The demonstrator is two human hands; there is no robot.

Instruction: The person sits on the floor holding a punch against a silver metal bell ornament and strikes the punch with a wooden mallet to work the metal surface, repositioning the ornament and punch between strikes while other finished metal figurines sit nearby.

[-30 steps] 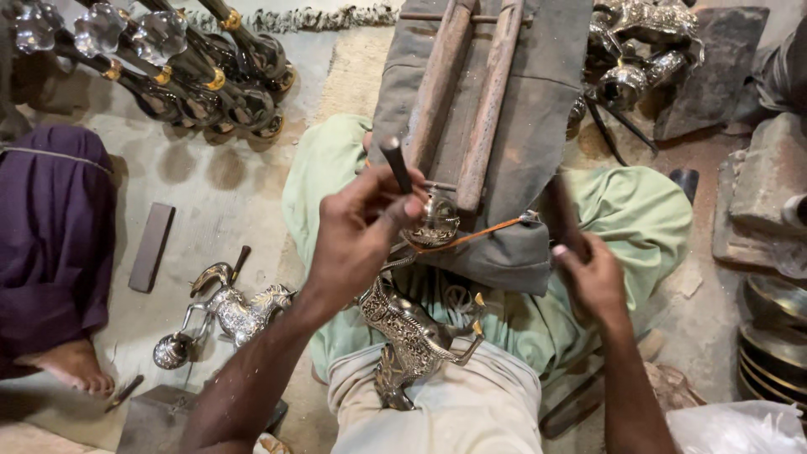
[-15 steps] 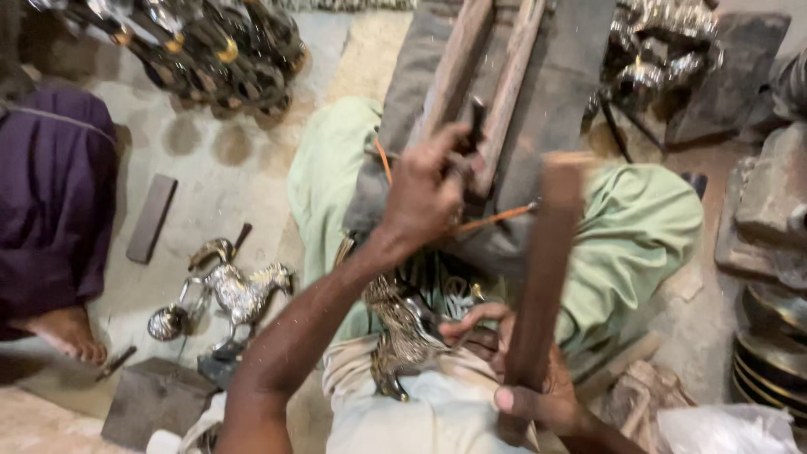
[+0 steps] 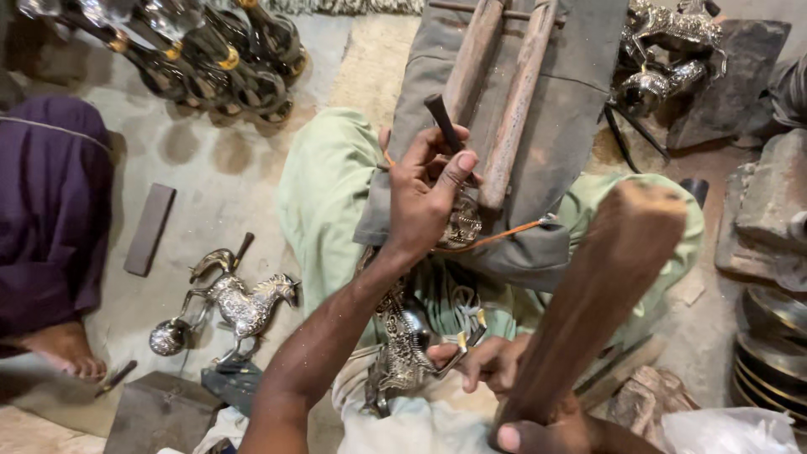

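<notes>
1. Dark metal, a short rod-like punch [image 3: 440,120], stands tilted in our left hand [image 3: 429,197], pinched between thumb and curled fingers, its lower tip hidden behind the hand.
2. Under that hand lies an ornate silver metal figure with brass trim [image 3: 409,336], stretched along our lap from the grey cloth-covered work block [image 3: 580,101] down toward our waist.
3. Our right hand [image 3: 546,433] is closed tight around a long brown wooden mallet [image 3: 601,294], raised and blurred, near the bottom edge of the view.
4. Another hand [image 3: 487,363] rests on the figure's lower part, fingers curled against it; we cannot tell whose it is.
5. Two worn wooden bars [image 3: 496,92] lie side by side on the work block.
6. On the floor to our left stands a silver rooster figurine [image 3: 239,304], near a flat dark bar [image 3: 150,229].
7. A person in purple cloth [image 3: 46,210] sits at the far left, one bare foot [image 3: 63,349] showing.
</notes>
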